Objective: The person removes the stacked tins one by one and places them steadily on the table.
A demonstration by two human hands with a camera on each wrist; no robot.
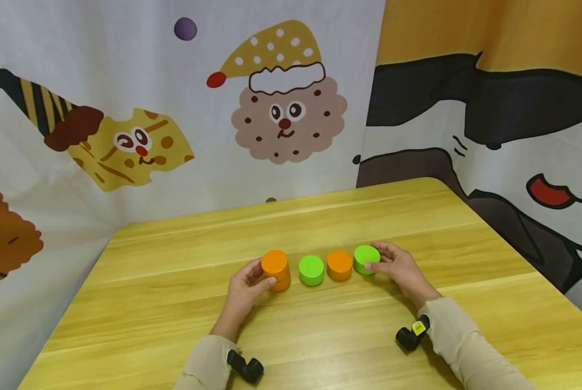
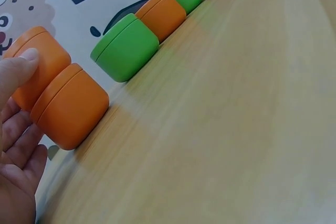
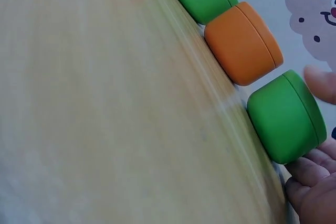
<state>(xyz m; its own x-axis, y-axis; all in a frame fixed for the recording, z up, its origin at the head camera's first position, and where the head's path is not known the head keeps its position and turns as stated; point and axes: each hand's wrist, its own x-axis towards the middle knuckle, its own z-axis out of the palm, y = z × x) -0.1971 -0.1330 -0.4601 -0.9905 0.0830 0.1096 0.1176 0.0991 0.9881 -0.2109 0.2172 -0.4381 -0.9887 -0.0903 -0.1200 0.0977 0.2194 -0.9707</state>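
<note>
My left hand (image 1: 244, 287) grips the upper of two stacked orange round containers (image 1: 275, 262), its thumb across the side and fingers behind. The lower orange container (image 2: 71, 108) rests on the table beneath it. At the right end of the row is a green container (image 1: 366, 259) on the table. My right hand (image 1: 400, 271) is around it with loosely bent fingers; in the right wrist view the thumb (image 3: 321, 84) lies beside the lid, not across its side. Another green container (image 1: 311, 270) and an orange container (image 1: 339, 265) stand between the hands.
The containers stand in a row on a wood-grain table (image 1: 300, 346). A cartoon-printed curtain (image 1: 198, 173) hangs behind the table's far edge. Black camera mounts sit on both wrists, the left mount (image 1: 246, 368) and the right mount (image 1: 411, 335).
</note>
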